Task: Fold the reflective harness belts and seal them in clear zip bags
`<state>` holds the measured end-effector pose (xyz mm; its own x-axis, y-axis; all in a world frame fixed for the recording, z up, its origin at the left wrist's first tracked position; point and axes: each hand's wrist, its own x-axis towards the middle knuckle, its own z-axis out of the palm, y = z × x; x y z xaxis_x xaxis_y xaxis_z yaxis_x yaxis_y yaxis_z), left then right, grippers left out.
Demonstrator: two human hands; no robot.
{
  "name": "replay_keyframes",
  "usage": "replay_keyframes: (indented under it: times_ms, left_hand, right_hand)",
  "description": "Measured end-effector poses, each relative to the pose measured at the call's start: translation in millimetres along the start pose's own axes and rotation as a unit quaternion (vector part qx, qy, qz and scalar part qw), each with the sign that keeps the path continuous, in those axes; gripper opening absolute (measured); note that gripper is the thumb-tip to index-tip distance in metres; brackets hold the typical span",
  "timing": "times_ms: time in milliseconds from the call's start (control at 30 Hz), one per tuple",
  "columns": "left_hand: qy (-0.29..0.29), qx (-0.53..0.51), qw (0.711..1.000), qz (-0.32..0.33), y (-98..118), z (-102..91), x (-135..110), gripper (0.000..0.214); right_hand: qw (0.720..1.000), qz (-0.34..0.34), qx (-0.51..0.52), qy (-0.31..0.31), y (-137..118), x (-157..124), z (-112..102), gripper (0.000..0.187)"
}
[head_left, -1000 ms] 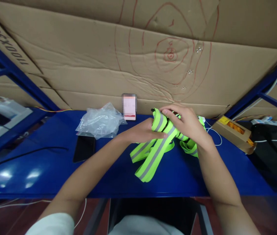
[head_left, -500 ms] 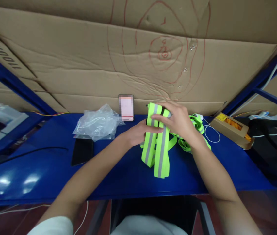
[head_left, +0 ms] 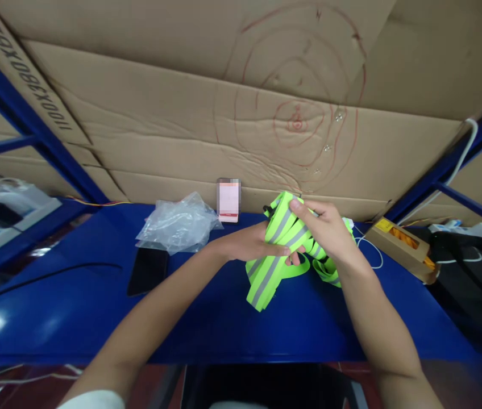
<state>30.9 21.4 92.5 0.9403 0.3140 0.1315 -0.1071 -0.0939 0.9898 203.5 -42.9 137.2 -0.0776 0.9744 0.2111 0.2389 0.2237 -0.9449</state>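
Observation:
Both hands hold a folded bundle of neon yellow-green reflective strap [head_left: 263,282] with a grey stripe down its middle. My left hand [head_left: 252,243] is closed round the bundle from the left, its thumb lying across the front. On the upper right, my right hand [head_left: 324,224] pinches a bent-over layer of the strap between thumb and fingers. A small black piece shows at the bundle's upper left edge. More of the same strap [head_left: 326,271] lies in a loose heap on the blue table, partly hidden behind my right hand.
Clear plastic bags [head_left: 181,222] lie left of my hands, partly over a black flat device [head_left: 148,272]. A phone [head_left: 228,200] leans on the cardboard wall [head_left: 156,113]. An open carton [head_left: 403,247] with orange contents and a black bag [head_left: 462,284] are at right. The blue table [head_left: 207,324] runs beneath.
The upper end of the strap bundle has been bent over to the right, and the two hanging lengths now overlap. My right hand has shifted its grip. The camera view has tilted upward.

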Motion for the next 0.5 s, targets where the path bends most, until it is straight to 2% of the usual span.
replay_keyframes:
  times_ms: [67, 133, 267, 367, 500]
  left_hand:
    - [0.014, 0.016, 1.0, 0.004, -2, -2.7, 0, 0.036]
    - [0.019, 0.013, 1.0, 0.003, -4, -4.1, -1, 0.037]
    - [-0.008, -0.004, 1.0, -0.02, -5, -1.8, -3, 0.043]
    - [-0.028, 0.008, 0.999, -0.043, -1, 1.8, -5, 0.045]
    - [-0.023, 0.014, 0.999, -0.028, 6, 3.7, -8, 0.043]
  right_hand:
    - [0.998, -0.027, -0.048, 0.043, 3, 1, -1, 0.045]
    - [0.995, -0.041, -0.072, 0.057, 7, 4, -3, 0.045]
    - [1.0, -0.011, 0.022, 0.002, 13, 12, -7, 0.04]
    - [0.996, 0.001, 0.093, -0.006, 17, 17, -8, 0.04]
    - [0.996, 0.031, 0.079, -0.028, 22, 21, -6, 0.04]
